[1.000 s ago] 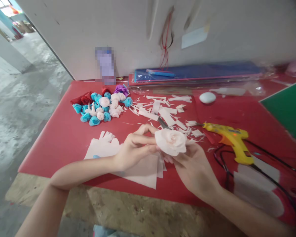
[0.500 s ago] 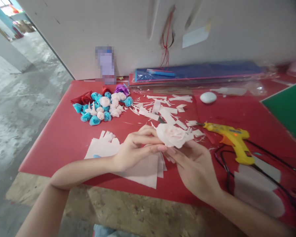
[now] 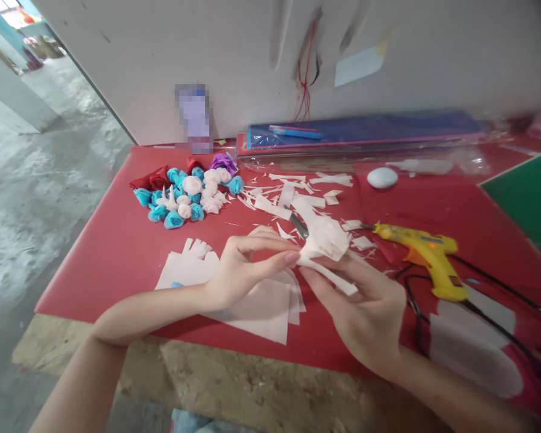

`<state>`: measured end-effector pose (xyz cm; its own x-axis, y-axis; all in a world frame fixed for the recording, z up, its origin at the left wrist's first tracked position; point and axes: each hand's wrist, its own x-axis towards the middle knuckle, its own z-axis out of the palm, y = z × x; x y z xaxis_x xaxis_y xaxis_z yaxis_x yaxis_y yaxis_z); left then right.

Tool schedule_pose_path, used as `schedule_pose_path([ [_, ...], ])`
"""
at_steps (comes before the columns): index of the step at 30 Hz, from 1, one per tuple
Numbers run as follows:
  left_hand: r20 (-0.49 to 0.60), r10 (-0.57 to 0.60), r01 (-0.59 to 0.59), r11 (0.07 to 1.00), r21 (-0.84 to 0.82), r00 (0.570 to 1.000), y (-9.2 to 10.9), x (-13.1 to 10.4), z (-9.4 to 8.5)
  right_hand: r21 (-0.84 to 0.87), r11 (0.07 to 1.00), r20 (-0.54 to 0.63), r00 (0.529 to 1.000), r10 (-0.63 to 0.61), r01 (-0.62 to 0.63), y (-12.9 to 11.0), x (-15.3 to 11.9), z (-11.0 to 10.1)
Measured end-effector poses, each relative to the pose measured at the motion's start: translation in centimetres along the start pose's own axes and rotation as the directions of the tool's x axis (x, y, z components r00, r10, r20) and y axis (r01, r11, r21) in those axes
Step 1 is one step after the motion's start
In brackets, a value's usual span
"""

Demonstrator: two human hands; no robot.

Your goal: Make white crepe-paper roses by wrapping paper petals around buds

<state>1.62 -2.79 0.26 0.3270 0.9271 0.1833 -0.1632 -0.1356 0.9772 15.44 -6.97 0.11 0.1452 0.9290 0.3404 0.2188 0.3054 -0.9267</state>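
Note:
Over the red tabletop, a white paper flower [image 3: 331, 237] is held between both hands, tilted so its side and base show. My left hand [image 3: 247, 264] pinches the flower's base between thumb and fingers. My right hand [image 3: 365, 304] grips it from the other side, its fingers partly hidden behind the petals. A narrow white paper strip [image 3: 336, 278] sticks out from the base toward my right palm. Below my left hand lie white paper sheets [image 3: 265, 310]. Dark scissors [image 3: 299, 225], partly covered, rest among the scraps just behind the flower.
Finished blue, white, red and purple paper flowers [image 3: 174, 219] cluster at the back left. White paper scraps [image 3: 270, 207] spread across the middle. A yellow glue gun [image 3: 437, 258] with a black cord lies right, near a white egg-shaped object [image 3: 382, 178]. Plastic-wrapped blue sheets [image 3: 365, 135] line the wall.
The flower has turned from facing up to lying on its side, and a paper strip now shows at its base. My right hand has shifted slightly right and down.

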Motion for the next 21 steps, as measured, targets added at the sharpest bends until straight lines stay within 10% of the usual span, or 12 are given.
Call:
schedule_pose_path([
  [10,0.154,-0.289,0.327,0.866,-0.378,0.945,0.2,0.3,-0.1,0.327,0.921,0.183,0.970,0.161,-0.214,1.2,1.0,-0.9],
  [16,0.368,-0.373,0.499,0.791,-0.354,0.852,0.4,0.6,-0.3,0.521,0.764,0.382,0.905,0.190,-0.380,1.4,2.4,-1.4],
  [21,0.341,-0.357,0.456,0.844,-0.281,0.870,1.0,1.2,-0.8,0.516,0.784,0.397,0.907,0.138,-0.345,1.6,3.4,-1.6],
])
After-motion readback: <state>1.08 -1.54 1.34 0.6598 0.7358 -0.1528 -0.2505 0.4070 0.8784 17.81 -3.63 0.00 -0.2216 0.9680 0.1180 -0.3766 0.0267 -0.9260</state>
